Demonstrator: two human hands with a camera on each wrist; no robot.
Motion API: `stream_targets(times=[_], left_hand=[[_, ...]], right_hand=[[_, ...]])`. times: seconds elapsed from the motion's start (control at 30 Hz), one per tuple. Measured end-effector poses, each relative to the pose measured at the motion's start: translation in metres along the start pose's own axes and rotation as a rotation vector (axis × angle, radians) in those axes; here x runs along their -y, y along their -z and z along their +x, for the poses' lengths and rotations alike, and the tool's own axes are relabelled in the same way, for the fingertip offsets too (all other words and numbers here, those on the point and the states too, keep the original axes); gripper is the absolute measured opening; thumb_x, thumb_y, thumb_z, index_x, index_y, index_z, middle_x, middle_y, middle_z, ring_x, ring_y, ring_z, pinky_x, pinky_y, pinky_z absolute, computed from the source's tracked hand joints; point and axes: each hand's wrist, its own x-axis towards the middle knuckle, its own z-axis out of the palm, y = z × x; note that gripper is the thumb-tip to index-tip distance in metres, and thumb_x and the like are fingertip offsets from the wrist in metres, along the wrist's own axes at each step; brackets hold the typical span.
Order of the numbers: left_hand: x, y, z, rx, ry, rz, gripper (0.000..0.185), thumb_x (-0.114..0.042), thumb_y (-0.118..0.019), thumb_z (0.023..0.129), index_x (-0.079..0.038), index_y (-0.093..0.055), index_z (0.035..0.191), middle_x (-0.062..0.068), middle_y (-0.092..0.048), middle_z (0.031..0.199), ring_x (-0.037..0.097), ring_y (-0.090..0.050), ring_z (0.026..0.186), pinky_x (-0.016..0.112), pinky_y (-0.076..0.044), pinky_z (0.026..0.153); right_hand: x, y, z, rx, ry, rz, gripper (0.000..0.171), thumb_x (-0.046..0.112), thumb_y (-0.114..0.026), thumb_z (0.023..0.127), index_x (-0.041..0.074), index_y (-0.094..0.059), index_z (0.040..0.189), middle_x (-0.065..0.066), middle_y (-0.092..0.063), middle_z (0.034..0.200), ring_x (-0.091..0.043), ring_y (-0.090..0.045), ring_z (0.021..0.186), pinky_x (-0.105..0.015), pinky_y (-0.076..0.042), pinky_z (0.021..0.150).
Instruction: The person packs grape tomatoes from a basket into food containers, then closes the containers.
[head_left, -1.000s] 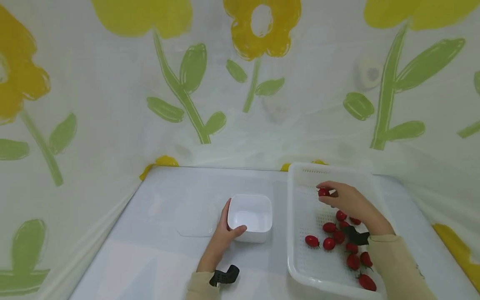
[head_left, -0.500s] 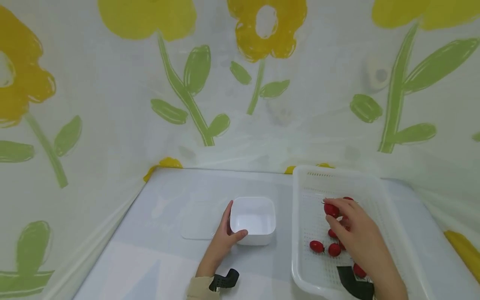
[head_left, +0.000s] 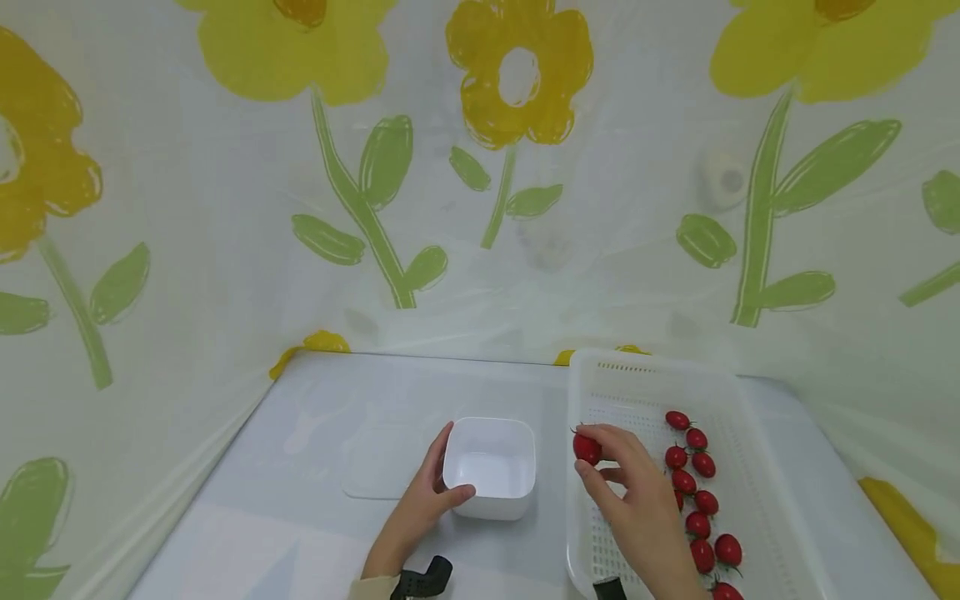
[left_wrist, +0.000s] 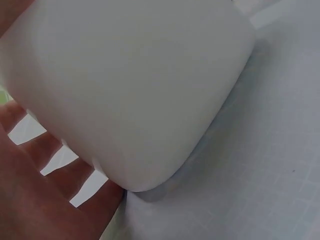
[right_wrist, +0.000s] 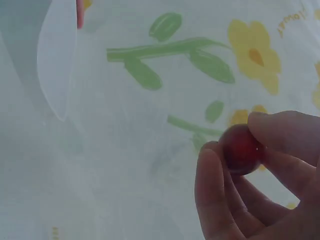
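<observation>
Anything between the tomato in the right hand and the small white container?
Nothing visible. The right hand pinches the cherry tomato above the left rim of the white basket; only bare table separates it from the open, empty white container, which the left hand grips on its far side.

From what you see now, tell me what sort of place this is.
Likely a makeshift tabletop set: flower-printed sheeting hangs round a covered table, where a white basket of cherry tomatoes sits beside a white bowl.
</observation>
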Motion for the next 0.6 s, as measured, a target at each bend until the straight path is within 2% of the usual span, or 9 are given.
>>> stream_targets(times=[0.07, 0.2, 0.3, 0.47, 0.6], left_hand=[[0.002, -0.001, 0.001, -0.007, 0.01, -0.002, 0.086, -0.013, -0.066, 0.079, -0.023, -0.01, 0.144, 0.001, -0.019, 0.145, 0.023, -0.029, 0.125, 0.035, -0.031, 0.097], [0.02, 0.001, 0.008, -0.035, -0.004, 0.007, 0.086, -0.016, -0.068, 0.078, -0.03, -0.012, 0.142, -0.002, -0.021, 0.143, 0.022, -0.031, 0.124, 0.036, -0.033, 0.096], [0.029, 0.001, 0.011, -0.04, -0.015, -0.015, 0.086, -0.015, -0.068, 0.077, -0.034, -0.013, 0.141, -0.003, -0.022, 0.142, 0.022, -0.033, 0.122, 0.037, -0.034, 0.095], [0.028, -0.001, 0.013, -0.041, 0.03, 0.018, 0.091, -0.017, -0.068, 0.077, -0.038, -0.007, 0.141, -0.002, -0.019, 0.142, 0.022, -0.032, 0.12, 0.042, -0.032, 0.096], [0.03, -0.002, 0.013, -0.038, 0.049, 0.048, 0.094, -0.017, -0.069, 0.077, -0.039, -0.003, 0.141, 0.0, -0.018, 0.142, 0.025, -0.032, 0.118, 0.044, -0.033, 0.095]], right_hand=[[0.0, -0.007, -0.001, -0.021, 0.039, 0.04, 0.037, 0.019, -0.066, 0.08, 0.028, -0.055, 0.115, 0.012, -0.049, 0.116, -0.003, -0.051, 0.094, -0.021, -0.049, 0.072], [0.002, -0.021, -0.002, -0.031, 0.072, 0.098, 0.041, 0.006, -0.068, 0.077, 0.024, -0.057, 0.112, 0.012, -0.046, 0.116, -0.004, -0.049, 0.096, -0.02, -0.049, 0.069], [0.006, -0.029, -0.003, -0.024, 0.051, 0.11, 0.04, 0.006, -0.067, 0.078, 0.024, -0.057, 0.112, 0.012, -0.046, 0.115, -0.003, -0.05, 0.094, -0.02, -0.049, 0.069], [0.011, -0.043, -0.006, -0.002, -0.02, 0.083, 0.04, 0.014, -0.069, 0.078, 0.029, -0.055, 0.113, 0.013, -0.047, 0.112, -0.001, -0.049, 0.087, -0.019, -0.049, 0.07], [0.014, -0.054, -0.008, 0.041, -0.05, 0.073, 0.04, 0.017, -0.07, 0.077, 0.028, -0.055, 0.112, 0.012, -0.046, 0.11, -0.003, -0.049, 0.085, -0.019, -0.048, 0.07]])
